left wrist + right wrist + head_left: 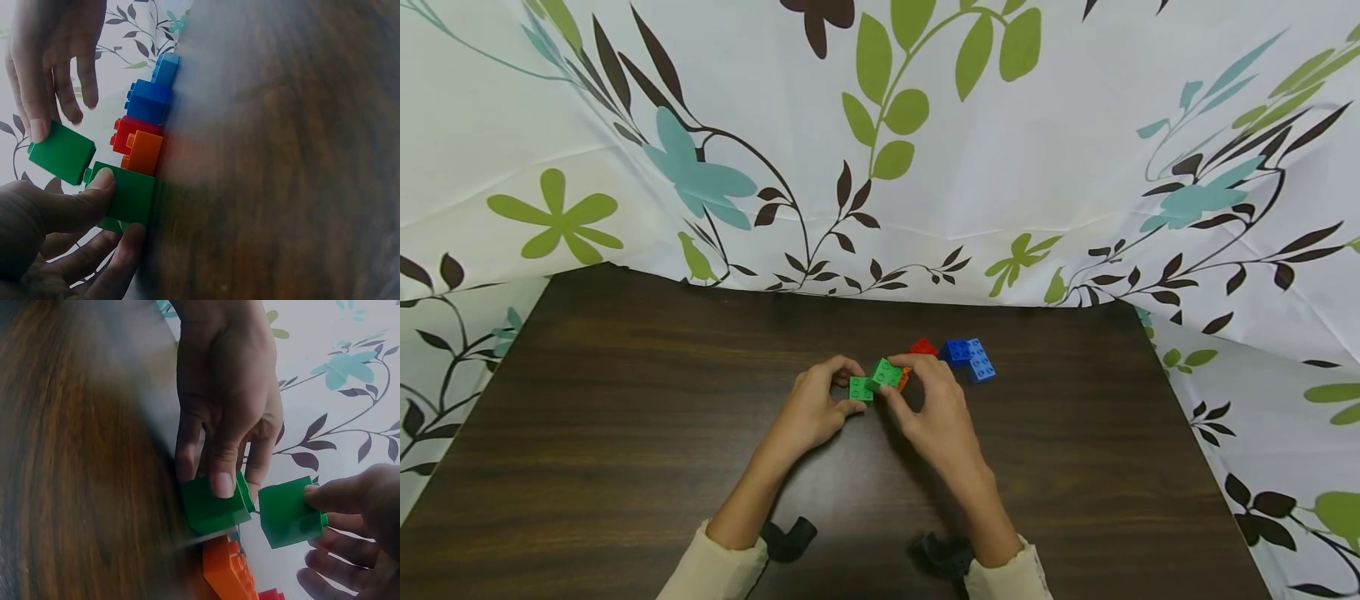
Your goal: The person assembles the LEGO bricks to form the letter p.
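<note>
My left hand (pixel 812 408) grips a green toy building block (pixel 859 390) that stands on the table, thumb on one side and fingers on the other. Between thumb and fingertips, my right hand (pixel 938 410) pinches a second green block (pixel 887 373). This one is raised and tilted, its lower corner close over the top edge of the first, as the left wrist view shows. Just beyond them sits an orange block (pixel 144 153), partly hidden by the right hand in the head view.
Past the orange block stand a red block (pixel 922 347), a dark blue block (pixel 956 352) and a longer light blue block (pixel 981 361) in a loose row. A leaf-patterned cloth (pixel 760 250) borders the dark wooden table (pixel 647 400) at the back and sides.
</note>
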### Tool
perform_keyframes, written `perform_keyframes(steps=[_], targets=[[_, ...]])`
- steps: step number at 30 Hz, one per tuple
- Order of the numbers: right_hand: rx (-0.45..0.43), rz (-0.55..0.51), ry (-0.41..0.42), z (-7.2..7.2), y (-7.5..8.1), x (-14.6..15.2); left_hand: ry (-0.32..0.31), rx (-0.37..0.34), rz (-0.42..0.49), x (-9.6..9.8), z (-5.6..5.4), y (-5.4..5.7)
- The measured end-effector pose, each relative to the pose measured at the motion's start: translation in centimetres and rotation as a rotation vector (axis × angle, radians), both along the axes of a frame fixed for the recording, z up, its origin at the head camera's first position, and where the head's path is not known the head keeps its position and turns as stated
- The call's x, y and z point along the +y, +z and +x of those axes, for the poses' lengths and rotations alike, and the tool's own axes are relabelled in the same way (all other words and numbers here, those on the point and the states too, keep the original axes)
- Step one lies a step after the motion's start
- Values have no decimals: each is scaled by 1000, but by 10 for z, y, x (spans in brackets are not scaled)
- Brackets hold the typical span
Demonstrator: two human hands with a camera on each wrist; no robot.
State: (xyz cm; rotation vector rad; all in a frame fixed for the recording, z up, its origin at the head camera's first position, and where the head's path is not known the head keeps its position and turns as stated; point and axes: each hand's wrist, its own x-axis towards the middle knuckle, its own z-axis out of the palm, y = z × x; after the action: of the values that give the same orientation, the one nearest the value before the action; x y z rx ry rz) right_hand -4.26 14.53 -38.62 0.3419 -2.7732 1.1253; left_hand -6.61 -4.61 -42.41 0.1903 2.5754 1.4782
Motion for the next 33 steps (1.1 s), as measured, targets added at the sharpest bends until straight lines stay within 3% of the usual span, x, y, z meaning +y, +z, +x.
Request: perform_keyframes(steps=[33], targets=[[24,12,80,0,-7,-15,-14,16,-25,-1,-1,-2]])
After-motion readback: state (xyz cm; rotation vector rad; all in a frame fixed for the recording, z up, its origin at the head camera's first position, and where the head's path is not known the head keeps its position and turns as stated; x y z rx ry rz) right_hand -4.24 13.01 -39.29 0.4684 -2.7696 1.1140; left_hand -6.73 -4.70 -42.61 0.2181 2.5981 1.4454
